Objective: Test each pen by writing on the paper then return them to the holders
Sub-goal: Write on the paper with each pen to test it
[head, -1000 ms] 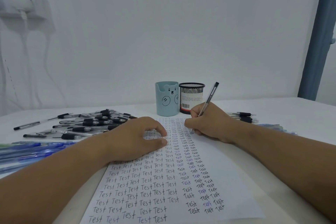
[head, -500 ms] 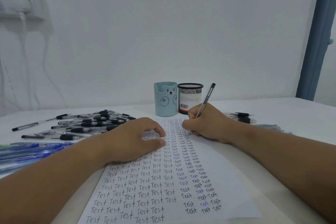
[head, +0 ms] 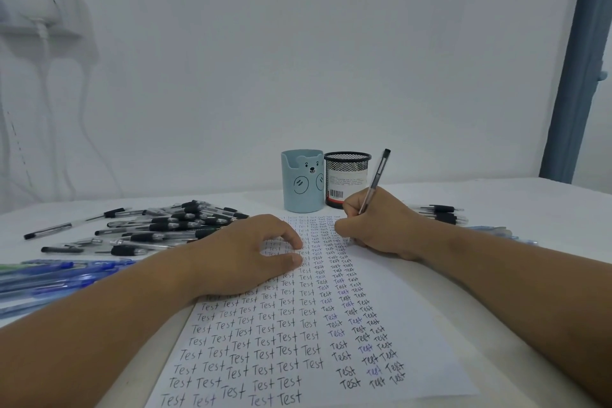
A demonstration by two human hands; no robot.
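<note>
White table point(head: 496, 209), item one: white paper sheet point(head: 414, 325) ruled in handwritten "Test" columns; since a second ago the writing has stayed at the sheet's 12 o'clock end, so this pen's test looks nearly done. Right hand point(head: 377, 225) grips clear black-capped pen point(head: 376, 180), tip hidden near the paper; left hand point(head: 245, 255), fingers loosely curved, presses the sheet at 10 o'clock. Blue bear-faced holder point(head: 302, 180) and black mesh holder point(head: 346, 175) stand touching at 12 o'clock, apparently pen-free.

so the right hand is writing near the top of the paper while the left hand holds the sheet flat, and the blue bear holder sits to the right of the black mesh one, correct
One detail is off. In the head view the blue bear holder stands to the left of the black mesh holder, not its right. The rest holds: the right hand grips a pen near the top of the paper, and the left hand rests on the sheet.
</note>
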